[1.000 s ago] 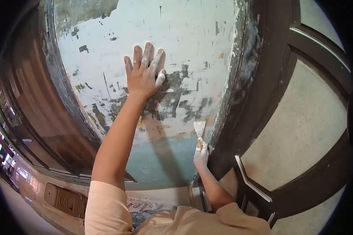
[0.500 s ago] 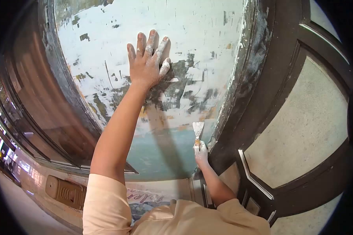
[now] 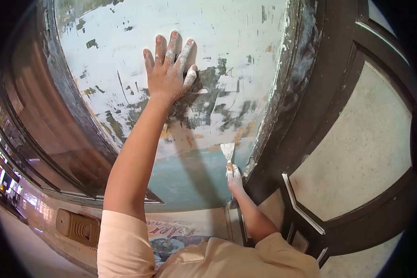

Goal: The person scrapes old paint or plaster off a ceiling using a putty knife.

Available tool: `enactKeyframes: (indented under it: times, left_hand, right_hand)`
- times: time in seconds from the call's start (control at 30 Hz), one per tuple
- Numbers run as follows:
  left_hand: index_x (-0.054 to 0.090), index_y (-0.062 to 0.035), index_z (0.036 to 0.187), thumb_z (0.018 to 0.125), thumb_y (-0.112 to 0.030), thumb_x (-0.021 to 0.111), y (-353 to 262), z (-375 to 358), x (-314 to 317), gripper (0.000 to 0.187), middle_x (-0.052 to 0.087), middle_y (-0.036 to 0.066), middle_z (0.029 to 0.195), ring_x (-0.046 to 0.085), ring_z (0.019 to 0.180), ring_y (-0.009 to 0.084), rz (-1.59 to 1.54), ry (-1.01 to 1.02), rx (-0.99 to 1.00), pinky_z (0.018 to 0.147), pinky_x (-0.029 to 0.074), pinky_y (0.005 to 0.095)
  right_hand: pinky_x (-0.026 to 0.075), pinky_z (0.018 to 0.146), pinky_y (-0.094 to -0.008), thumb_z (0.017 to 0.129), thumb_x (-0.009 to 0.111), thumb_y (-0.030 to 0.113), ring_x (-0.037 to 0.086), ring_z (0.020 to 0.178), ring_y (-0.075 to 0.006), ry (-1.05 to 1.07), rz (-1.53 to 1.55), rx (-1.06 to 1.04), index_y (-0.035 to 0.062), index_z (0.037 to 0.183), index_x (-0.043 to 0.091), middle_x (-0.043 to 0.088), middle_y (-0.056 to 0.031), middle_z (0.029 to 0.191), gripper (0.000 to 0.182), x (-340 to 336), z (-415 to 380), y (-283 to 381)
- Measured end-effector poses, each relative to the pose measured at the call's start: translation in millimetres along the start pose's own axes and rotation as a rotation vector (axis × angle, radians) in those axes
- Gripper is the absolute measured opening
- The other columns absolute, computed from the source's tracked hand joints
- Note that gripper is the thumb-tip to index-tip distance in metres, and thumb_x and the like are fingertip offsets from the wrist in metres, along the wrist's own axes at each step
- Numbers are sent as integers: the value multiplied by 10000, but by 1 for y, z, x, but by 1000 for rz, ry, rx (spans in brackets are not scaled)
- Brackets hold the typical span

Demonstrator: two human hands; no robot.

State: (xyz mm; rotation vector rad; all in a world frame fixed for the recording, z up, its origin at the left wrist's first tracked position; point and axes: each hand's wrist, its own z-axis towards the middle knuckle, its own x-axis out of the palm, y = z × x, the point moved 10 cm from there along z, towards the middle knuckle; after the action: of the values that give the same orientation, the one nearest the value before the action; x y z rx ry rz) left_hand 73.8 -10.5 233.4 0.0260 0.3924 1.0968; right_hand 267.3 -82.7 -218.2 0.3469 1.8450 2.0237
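Note:
My left hand lies with its fingers spread against the patchy white wall panel, its fingers and thumb dusted white. Lower and to the right, my right hand is wrapped round the handle of a putty knife. The knife's blade points up, coated in white, and overlaps the panel's lower part where white gives way to a blue-green band. Dark scraped patches show beside and below my left hand.
A dark wooden door frame with a pale panel stands at the right. A brown glazed window frame runs along the left. At lower left is a brown plastic object. A printed sheet with lettering lies below the wall.
The view has shifted slightly, so the wall and both hands sit a little further left. My left hand stays spread on the panel; the putty knife leans slightly more to the left.

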Motion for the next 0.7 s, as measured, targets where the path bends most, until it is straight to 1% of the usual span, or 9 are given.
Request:
enactKeyframes:
  times: [0.07, 0.13, 0.17, 0.23, 0.37, 0.43, 0.57, 0.63, 0.7]
  left_hand:
    - [405, -320, 1436, 856, -426, 539, 1, 1, 1, 605, 206, 45, 1573, 110, 1457, 335, -4, -22, 3, 1120, 107, 632]
    - [408, -323, 1434, 853, -424, 545, 0, -1, 0, 605, 211, 43, 1572, 114, 1456, 333, -13, -30, 9, 1117, 113, 634]
    - [417, -324, 1428, 850, -419, 552, 0, -1, 0, 601, 212, 40, 1572, 117, 1456, 331, -10, -28, 5, 1114, 124, 636]
    - [426, -325, 1423, 848, -414, 559, 0, -1, 0, 596, 213, 38, 1572, 121, 1455, 329, -7, -26, 5, 1111, 135, 639]
    - [455, -329, 1405, 816, -397, 600, -1, -17, 2, 611, 253, 33, 1559, 150, 1452, 313, -8, -14, 60, 1101, 176, 633]
    - [468, -329, 1397, 802, -389, 615, 6, -43, 11, 616, 271, 27, 1553, 168, 1449, 309, -7, 19, 88, 1098, 187, 630]
    - [520, -336, 1356, 779, -381, 630, 20, -97, 19, 589, 321, 6, 1534, 225, 1436, 297, 12, 14, 211, 1099, 196, 615]
    - [529, -340, 1348, 777, -383, 634, 26, -112, 23, 582, 326, 7, 1532, 224, 1437, 293, 32, 33, 230, 1104, 189, 609]
    - [536, -336, 1343, 777, -386, 638, 27, -121, 23, 577, 328, 7, 1530, 226, 1437, 295, 12, 8, 237, 1103, 183, 611]
  right_hand:
    - [411, 653, -275, 1005, 427, 229, 476, 703, -129, -9, 5, 11, 37, 1016, 506, 477, -23, 771, 208, 1, 8, 8]
    - [410, 658, -290, 1003, 426, 220, 476, 689, -138, -169, -246, -483, 37, 1007, 508, 475, -27, 764, 200, -6, 32, 68]
    - [409, 660, -307, 999, 426, 205, 484, 694, -155, -142, -80, -362, 34, 1001, 515, 490, -42, 762, 193, -7, 36, 100]
    - [443, 780, -427, 977, 452, 215, 558, 869, -367, -136, -99, -305, -22, 1117, 529, 582, -219, 934, 286, -8, 47, 127]
    - [451, 752, -433, 979, 447, 245, 568, 833, -346, -145, -310, -511, -7, 1074, 538, 591, -196, 897, 284, 1, 27, 84]
    - [401, 649, -302, 999, 420, 248, 471, 675, -140, -18, -112, -57, 43, 955, 519, 485, -29, 731, 233, 10, 10, 5]
    - [403, 644, -302, 997, 426, 275, 470, 662, -145, -43, 23, -18, 47, 948, 517, 487, -35, 717, 250, 16, -1, 16]
    - [452, 755, -460, 965, 472, 333, 591, 802, -374, -93, -148, -160, 4, 1019, 537, 617, -175, 854, 339, 13, 22, 74]
    - [451, 769, -462, 963, 472, 343, 589, 826, -393, -129, -131, -204, 3, 1044, 543, 622, -194, 879, 356, 12, 46, 94]
